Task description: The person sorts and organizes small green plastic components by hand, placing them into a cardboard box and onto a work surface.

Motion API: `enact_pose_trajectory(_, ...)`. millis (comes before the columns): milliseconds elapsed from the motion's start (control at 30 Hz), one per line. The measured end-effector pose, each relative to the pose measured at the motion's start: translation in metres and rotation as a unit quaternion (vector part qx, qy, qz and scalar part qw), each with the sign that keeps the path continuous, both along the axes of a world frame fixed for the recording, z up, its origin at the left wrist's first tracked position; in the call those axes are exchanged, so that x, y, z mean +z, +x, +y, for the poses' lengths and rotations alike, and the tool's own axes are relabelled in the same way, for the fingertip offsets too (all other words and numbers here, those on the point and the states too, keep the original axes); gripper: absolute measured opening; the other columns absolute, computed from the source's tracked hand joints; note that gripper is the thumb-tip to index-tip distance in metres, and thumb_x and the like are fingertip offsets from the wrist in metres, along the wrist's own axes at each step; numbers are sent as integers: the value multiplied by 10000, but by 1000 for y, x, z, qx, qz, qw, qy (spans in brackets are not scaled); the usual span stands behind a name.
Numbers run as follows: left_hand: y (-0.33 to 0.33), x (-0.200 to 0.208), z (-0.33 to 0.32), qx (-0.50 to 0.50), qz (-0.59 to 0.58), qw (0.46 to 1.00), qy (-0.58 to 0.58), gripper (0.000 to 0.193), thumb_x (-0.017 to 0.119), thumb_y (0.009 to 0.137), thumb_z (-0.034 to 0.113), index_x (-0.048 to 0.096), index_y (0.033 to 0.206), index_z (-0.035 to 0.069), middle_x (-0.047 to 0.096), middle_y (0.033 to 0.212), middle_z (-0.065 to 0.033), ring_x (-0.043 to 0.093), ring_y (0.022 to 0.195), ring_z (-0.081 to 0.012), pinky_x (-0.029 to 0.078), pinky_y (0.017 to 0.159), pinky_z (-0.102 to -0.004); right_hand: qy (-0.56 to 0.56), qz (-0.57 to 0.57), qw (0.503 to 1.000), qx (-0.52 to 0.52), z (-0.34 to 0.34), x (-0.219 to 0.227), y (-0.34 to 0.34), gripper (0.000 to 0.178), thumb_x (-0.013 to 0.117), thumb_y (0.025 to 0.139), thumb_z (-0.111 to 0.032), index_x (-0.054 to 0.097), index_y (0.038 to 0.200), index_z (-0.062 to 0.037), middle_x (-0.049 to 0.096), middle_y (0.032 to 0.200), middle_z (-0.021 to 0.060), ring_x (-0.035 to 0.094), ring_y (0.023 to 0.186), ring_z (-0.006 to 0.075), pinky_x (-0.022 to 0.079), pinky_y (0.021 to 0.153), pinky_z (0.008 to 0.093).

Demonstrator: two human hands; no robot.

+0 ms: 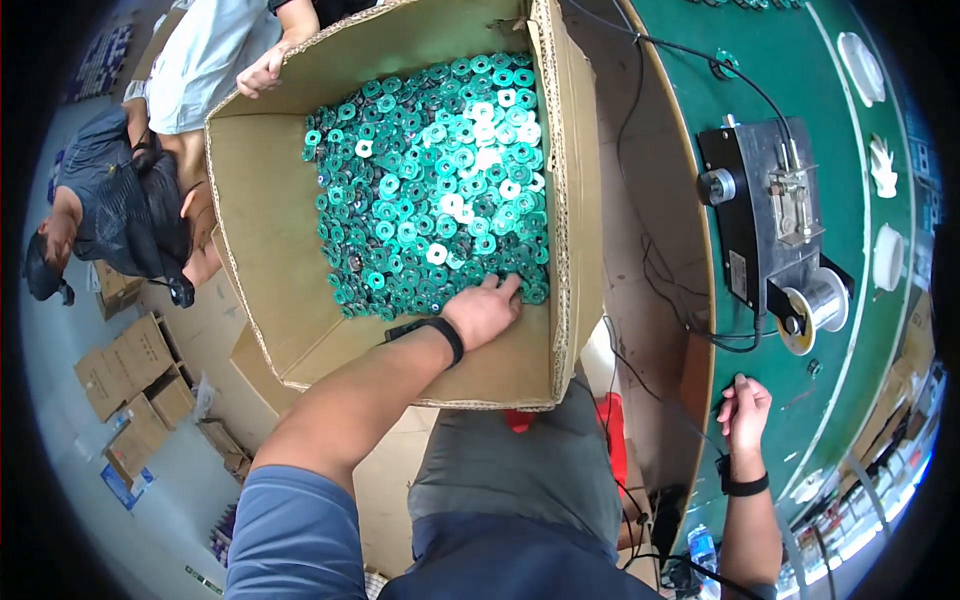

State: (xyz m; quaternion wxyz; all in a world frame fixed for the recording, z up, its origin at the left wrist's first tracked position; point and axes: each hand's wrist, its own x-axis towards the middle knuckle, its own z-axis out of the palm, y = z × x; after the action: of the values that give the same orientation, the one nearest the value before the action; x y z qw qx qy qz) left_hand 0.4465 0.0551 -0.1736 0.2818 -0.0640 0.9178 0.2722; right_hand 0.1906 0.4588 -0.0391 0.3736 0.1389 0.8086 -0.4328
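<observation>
A large open cardboard box (pixel 578 200) stands in front of me, holding a heap of small round green parts (pixel 430 180) with holes in their middles, some paler than others. My left hand (pixel 483 312) reaches over the near wall to the heap's near right corner. Its fingers are apart and touch the parts; the fingertips are partly hidden, and no part shows clearly in its grip. Out to the right, my right hand (pixel 745 408) rests near the green table's edge, fingers loosely bent and apart, with nothing visible in them. Each wrist wears a black band.
On the green table (pixel 690 50) sits a black device (pixel 760 210) with a metal fixture, cables and a wire spool (pixel 818 305). Beyond it lie a white glove (pixel 882 167) and white rings. Another person's hand (pixel 262 72) holds the box's far left rim; a second person sits at left near cartons (pixel 125 360).
</observation>
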Motion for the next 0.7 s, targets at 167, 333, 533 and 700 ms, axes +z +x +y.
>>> enact_pose_trajectory(167, 17, -7, -11, -18, 88, 996, -3, 248, 566, 1038, 228, 676, 1080, 9, 568, 1223, -135, 631, 1064, -353, 644, 792, -467, -4, -2, 1000, -4, 2, -1, -2, 410, 594, 1097, -239, 631, 739, -44, 563, 491, 48, 443, 311, 107, 290, 289, 244)
enact_pose_trajectory(333, 20, -7, -16, -46, 84, 995, 1, 254, 577, 1032, 227, 687, 1103, 10, 561, 1244, -134, 625, 1098, -348, 644, 806, -457, -12, -12, 1000, -2, 3, -2, -4, 419, 592, 1097, -238, 626, 727, -46, 562, 488, 49, 438, 308, 110, 287, 291, 249)
enact_pose_trajectory(533, 19, -2, -21, -74, 58, 995, -20, 306, 606, 980, 200, 689, 1245, 73, 569, 1303, -127, 630, 1122, -328, 648, 832, -419, -3, -23, 1000, -2, 1, -1, -6, 424, 582, 1100, -233, 624, 721, -49, 563, 485, 56, 418, 301, 114, 282, 297, 251)
enact_pose_trajectory(700, 14, 29, -36, -46, 80, 995, -24, 430, 644, 913, 136, 671, 1342, 124, 588, 1352, -136, 636, 1138, -320, 617, 877, -424, -6, -32, 999, -3, 4, 0, -8, 423, 579, 1099, -233, 628, 724, -43, 568, 487, 61, 407, 297, 114, 284, 300, 252)
